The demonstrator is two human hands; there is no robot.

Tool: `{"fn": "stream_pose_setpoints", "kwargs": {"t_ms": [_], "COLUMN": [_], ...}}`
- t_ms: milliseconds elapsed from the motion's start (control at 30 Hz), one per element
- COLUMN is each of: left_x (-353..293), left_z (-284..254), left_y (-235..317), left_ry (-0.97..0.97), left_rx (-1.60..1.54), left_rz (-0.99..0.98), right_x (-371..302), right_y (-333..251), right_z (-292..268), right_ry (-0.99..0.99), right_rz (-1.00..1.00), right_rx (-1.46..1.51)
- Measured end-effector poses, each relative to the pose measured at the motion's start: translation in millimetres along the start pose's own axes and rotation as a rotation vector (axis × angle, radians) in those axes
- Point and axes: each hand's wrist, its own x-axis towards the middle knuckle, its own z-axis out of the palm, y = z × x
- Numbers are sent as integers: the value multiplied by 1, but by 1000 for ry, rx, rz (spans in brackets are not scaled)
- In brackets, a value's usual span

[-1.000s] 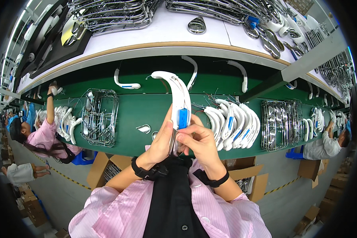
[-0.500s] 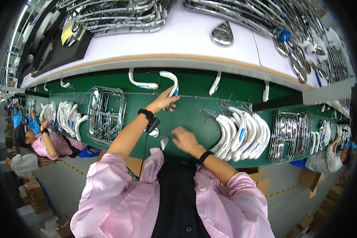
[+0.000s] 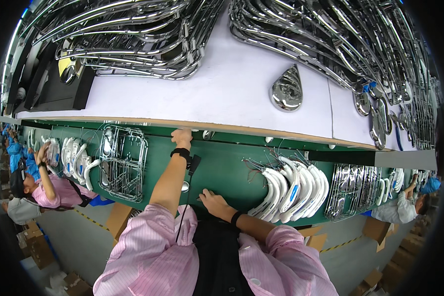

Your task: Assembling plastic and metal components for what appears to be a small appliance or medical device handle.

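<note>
My left hand [image 3: 182,138] reaches forward to the shelf's front edge with its fingers curled. The edge covers what lies beyond, so what it grips is hidden. A chrome rounded piece [image 3: 208,134] shows just under the shelf, right of that hand. My right hand [image 3: 215,204] is low over the near part of the green bench [image 3: 222,167], fingers bent and drawn together. A small dark edge shows at its fingertips, too little to name. Beside my left forearm lies a small shiny round piece [image 3: 185,186]. A black device with a cable [image 3: 194,164] is strapped at my left wrist.
White curved handles with wires [image 3: 291,192] lie in a row at right. Chrome wire racks stand left [image 3: 123,165] and right [image 3: 352,190]. The white shelf [image 3: 222,101] carries stacked chrome frames [image 3: 148,39] and a chrome teardrop-shaped piece [image 3: 287,90]. Co-workers [image 3: 59,180] sit both sides.
My left hand, which held a white curved handle, has moved forward to the shelf edge; the handle is out of sight. My right hand has settled lower with fingers drawn in. The view has tilted.
</note>
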Motion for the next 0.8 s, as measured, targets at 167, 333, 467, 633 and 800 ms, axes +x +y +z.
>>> {"fn": "stream_pose_setpoints", "kwargs": {"t_ms": [167,333,467,633,800], "left_x": [18,-24,-48,-127,-230], "left_z": [16,-25,-67,-130,-183], "left_y": [2,30,36,31,14], "left_ry": [-177,-311,-512,-508,-829], "left_rx": [-142,-394,-638,-429,-816], "left_rz": [-56,-336,-53,278,98], "right_x": [-8,-21,-25,-34,-35], "right_y": [23,23,13,17,1], "right_z": [25,-17,-21,-16,-74], "right_ry": [-7,119,152,127,495], "right_rz": [246,509,468,434,609], "right_rx": [128,207,-128,-192,882]}}
